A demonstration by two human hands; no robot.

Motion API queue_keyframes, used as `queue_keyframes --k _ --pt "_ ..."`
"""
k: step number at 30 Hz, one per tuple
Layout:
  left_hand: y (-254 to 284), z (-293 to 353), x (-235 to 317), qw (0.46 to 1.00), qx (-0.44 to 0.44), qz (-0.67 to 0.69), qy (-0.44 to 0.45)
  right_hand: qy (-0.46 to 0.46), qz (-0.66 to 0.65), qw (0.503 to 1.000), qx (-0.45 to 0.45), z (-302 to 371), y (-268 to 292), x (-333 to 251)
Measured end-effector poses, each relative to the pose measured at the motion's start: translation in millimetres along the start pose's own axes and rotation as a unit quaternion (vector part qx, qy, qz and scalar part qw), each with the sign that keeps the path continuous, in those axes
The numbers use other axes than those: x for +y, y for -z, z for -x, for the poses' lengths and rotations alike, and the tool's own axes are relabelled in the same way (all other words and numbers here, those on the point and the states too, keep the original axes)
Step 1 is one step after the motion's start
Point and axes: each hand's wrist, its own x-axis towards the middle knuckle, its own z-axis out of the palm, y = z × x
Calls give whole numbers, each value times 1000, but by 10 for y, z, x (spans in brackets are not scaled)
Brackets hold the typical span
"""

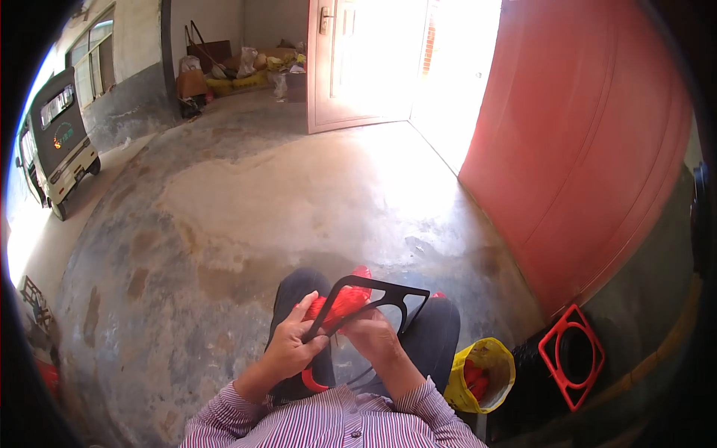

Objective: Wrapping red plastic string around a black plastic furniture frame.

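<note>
A black plastic frame (385, 286) with rounded cut-outs is held tilted above my lap. Behind and partly inside it lies a bundle of shiny red cord or strips (345, 302); its exact kind is unclear. My left hand (296, 337) is closed on the frame's left side, thumb along the edge, its forefinger against the red bundle. Under the bundle, my right hand (371, 336) is curled in, its fingertips partly hidden by the frame. A red ring-shaped piece (314, 381) shows below my left wrist, by my leg.
Right of my leg stands a yellow bucket (497, 351) with red pieces inside. Beside it is a red square frame (595, 351) with a round opening. A red panel (575, 149) rises at right, near an open door (351, 67). A three-wheeled vehicle (63, 142) is at far left.
</note>
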Motion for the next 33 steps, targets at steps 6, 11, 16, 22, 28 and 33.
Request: queue_keyframes --k 6,11,16,22,28,33 --pt "54 -108 -237 990 57 123 33 -61 -120 990 39 -172 96 110" --pt "112 -151 -456 991 93 60 76 -94 206 963 146 -232 369 172" --pt "117 -196 -474 990 85 67 95 29 539 831 138 -245 109 59" --pt "77 -213 -512 994 73 29 82 143 721 678 37 -462 -105 69" --pt "34 -213 -524 994 87 -3 68 185 709 680 38 -477 -30 88" --pt "-80 -270 -426 989 101 49 100 183 571 793 109 -386 77 -89"
